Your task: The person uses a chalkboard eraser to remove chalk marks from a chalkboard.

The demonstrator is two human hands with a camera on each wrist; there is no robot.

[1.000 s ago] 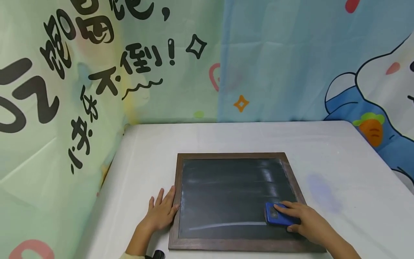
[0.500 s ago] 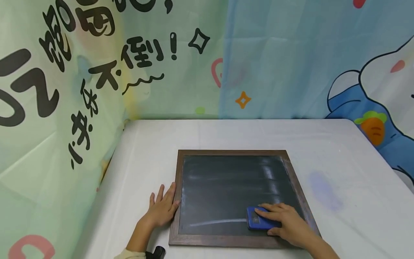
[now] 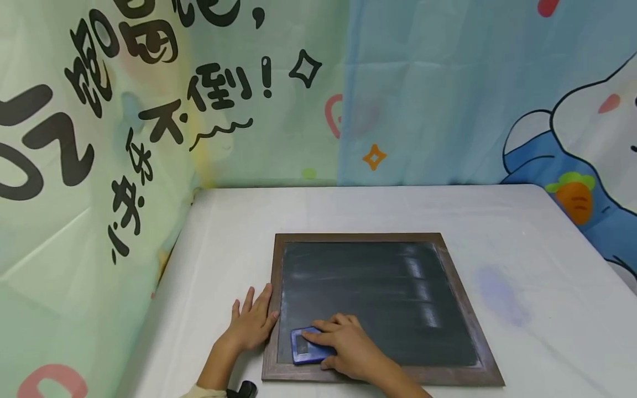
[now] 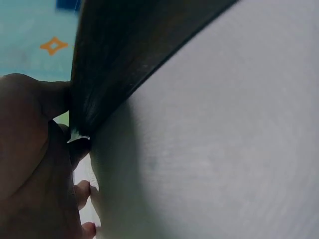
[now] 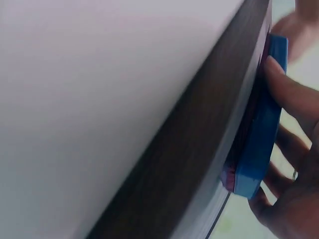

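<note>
A chalkboard in a brown wooden frame lies flat on the white table. My right hand grips a blue board eraser on the board's lower left corner. In the right wrist view the thumb lies along one side of the eraser and the other fingers reach around the far side. The eraser's darker underside faces the board. My left hand rests at the left edge of the frame, its fingers straight and spread. The left wrist view shows that hand against the frame's dark side.
The table has a white cover with a faint purple stain to the right of the board. Printed cloth hangs along the left and back sides. A black strap piece shows at the left wrist.
My right hand has swept the eraser leftward along the board's lower part, from the right side to the left corner. The pale chalk streak there no longer shows. My left hand stays put.
</note>
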